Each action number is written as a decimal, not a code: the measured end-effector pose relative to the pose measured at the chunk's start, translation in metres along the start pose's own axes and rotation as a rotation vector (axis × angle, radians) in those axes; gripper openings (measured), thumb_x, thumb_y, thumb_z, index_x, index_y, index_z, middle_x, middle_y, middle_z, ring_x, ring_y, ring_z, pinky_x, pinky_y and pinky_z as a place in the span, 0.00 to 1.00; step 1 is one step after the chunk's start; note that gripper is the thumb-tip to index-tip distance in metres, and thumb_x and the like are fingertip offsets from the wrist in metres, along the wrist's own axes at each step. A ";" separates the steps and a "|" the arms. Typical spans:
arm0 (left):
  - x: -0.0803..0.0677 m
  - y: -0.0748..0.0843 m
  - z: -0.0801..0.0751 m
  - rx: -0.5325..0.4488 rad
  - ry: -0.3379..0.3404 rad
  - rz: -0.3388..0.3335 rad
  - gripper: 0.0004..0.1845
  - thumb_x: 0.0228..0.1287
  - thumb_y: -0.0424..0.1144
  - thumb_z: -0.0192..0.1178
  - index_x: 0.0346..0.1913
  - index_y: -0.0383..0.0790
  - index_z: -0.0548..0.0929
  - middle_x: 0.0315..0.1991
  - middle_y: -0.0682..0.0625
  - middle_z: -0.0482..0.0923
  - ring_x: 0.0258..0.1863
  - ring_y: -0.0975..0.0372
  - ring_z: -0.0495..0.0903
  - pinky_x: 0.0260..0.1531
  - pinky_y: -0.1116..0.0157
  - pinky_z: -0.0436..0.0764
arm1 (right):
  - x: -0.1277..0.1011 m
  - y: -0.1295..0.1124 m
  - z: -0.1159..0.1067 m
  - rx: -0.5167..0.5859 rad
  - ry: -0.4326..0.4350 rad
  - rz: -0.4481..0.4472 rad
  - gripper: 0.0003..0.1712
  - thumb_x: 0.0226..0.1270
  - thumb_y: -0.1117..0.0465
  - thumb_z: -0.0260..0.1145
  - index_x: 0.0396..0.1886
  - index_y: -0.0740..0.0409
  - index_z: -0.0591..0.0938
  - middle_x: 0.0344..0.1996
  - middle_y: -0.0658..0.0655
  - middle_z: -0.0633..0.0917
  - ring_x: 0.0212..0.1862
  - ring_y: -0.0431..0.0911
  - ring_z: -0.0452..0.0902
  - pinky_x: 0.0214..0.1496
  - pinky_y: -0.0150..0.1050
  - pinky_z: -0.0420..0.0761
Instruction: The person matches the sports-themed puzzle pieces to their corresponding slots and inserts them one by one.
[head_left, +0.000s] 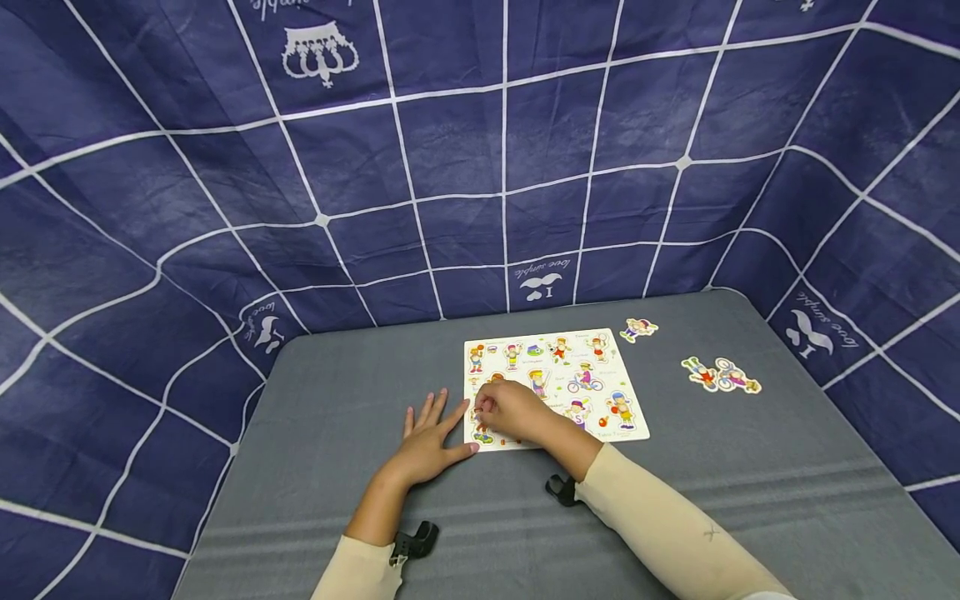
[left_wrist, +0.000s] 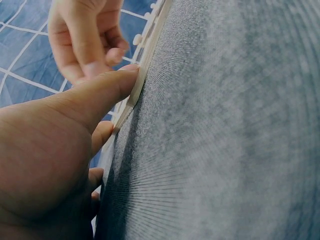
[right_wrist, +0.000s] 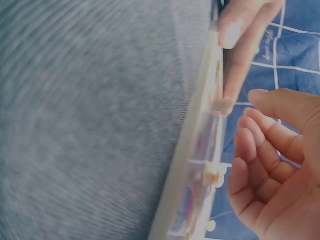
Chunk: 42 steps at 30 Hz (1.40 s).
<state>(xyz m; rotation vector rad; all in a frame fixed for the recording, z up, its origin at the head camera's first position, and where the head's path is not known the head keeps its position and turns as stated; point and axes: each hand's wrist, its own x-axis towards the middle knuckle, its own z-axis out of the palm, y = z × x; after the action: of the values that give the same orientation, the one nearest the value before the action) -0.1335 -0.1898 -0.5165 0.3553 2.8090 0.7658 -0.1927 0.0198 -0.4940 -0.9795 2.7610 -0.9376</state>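
A white puzzle board (head_left: pixel 551 340) with colourful sporty cartoon figures lies on the grey table. My left hand (head_left: pixel 423 450) has its fingers spread at the board's left edge, and the thumb touches the near corner. Over the board's left part hovers my right hand (head_left: pixel 517 410), hiding some figures under it. Its fingers are loosely bent, and the right wrist view shows a gap between thumb (right_wrist: pixel 280 102) and fingers with nothing in it. A figure piece (head_left: pixel 482 433) shows at the near left corner of the board. Small knobs (left_wrist: pixel 138 39) stand up from the board in the left wrist view.
Right of the board lie loose figure pieces: one with a cap (head_left: pixel 637 330) near the far corner, then a rabbit-eared one (head_left: pixel 700 374) touching a bicycle one (head_left: pixel 737 377). A blue cloth with white lines (head_left: pixel 465 225) walls the table's back and sides.
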 end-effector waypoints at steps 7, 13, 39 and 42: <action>0.000 -0.002 0.002 0.019 0.005 0.004 0.42 0.65 0.65 0.61 0.79 0.58 0.62 0.83 0.41 0.43 0.83 0.44 0.37 0.76 0.35 0.32 | -0.007 -0.009 -0.014 0.084 0.143 -0.003 0.06 0.65 0.61 0.71 0.41 0.54 0.86 0.33 0.50 0.85 0.35 0.41 0.80 0.40 0.33 0.78; 0.001 -0.002 0.002 0.024 -0.002 -0.003 0.43 0.65 0.66 0.61 0.79 0.59 0.61 0.83 0.42 0.43 0.83 0.45 0.36 0.76 0.35 0.32 | -0.014 -0.007 -0.023 0.141 0.209 0.033 0.09 0.67 0.59 0.71 0.45 0.54 0.87 0.35 0.47 0.85 0.35 0.36 0.78 0.38 0.30 0.78; 0.002 -0.002 0.003 0.023 -0.008 -0.022 0.44 0.64 0.69 0.60 0.79 0.62 0.59 0.84 0.45 0.41 0.83 0.47 0.35 0.76 0.36 0.30 | -0.040 0.024 -0.056 0.364 0.407 0.186 0.12 0.70 0.55 0.69 0.48 0.55 0.86 0.39 0.49 0.86 0.38 0.41 0.79 0.41 0.30 0.79; 0.001 -0.002 0.002 0.022 -0.011 -0.023 0.44 0.64 0.69 0.59 0.79 0.62 0.59 0.84 0.45 0.40 0.83 0.47 0.34 0.77 0.37 0.30 | -0.045 0.027 -0.061 0.376 0.428 0.192 0.11 0.71 0.56 0.69 0.48 0.55 0.86 0.41 0.50 0.86 0.39 0.41 0.80 0.42 0.28 0.79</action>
<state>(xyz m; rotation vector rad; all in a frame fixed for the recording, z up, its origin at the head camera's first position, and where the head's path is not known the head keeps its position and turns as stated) -0.1346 -0.1902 -0.5199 0.3289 2.8082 0.7262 -0.1876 0.0948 -0.4663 -0.4897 2.7557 -1.7146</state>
